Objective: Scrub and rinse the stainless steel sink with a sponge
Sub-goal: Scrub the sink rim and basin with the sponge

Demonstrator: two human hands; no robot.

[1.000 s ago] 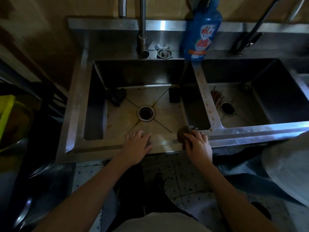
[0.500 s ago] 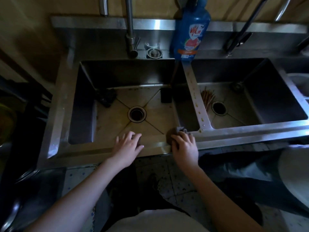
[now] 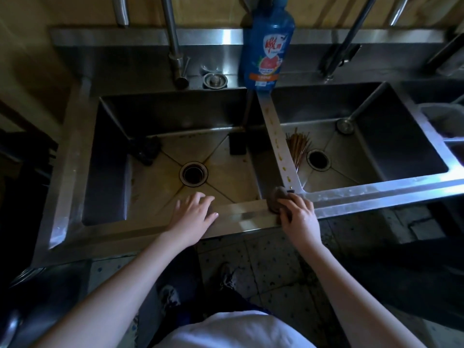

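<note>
Head view looked down on a double-basin stainless steel sink (image 3: 241, 218) in dim light. The right hand (image 3: 298, 217) had its fingers curled over a dark brown, rounded sponge (image 3: 276, 198), gripping it and pressing it on the front rim exactly where the spotted steel divider (image 3: 276, 141) between the two basins met that rim. The left hand (image 3: 194, 213) lay flat and relaxed on the same front rim, well to the left of the sponge, holding nothing, with its spread fingers reaching over the edge of the left basin.

Inside the left basin a round drain (image 3: 193, 173) sat at the centre, a small black rectangular block (image 3: 238, 143) stood at the back right corner, and a dark clump (image 3: 148, 149) lay at the back left; what the clump was could not be told. In the right basin a bundle of reddish-brown chopsticks (image 3: 298, 146) lay against the divider, just beside that basin's drain (image 3: 318, 160).

On the back ledge a tall blue plastic detergent bottle (image 3: 267, 46) stood upright behind the divider, with a round metal strainer plug (image 3: 215, 80) and the steel tap pipe (image 3: 173, 43) to its left.
</note>
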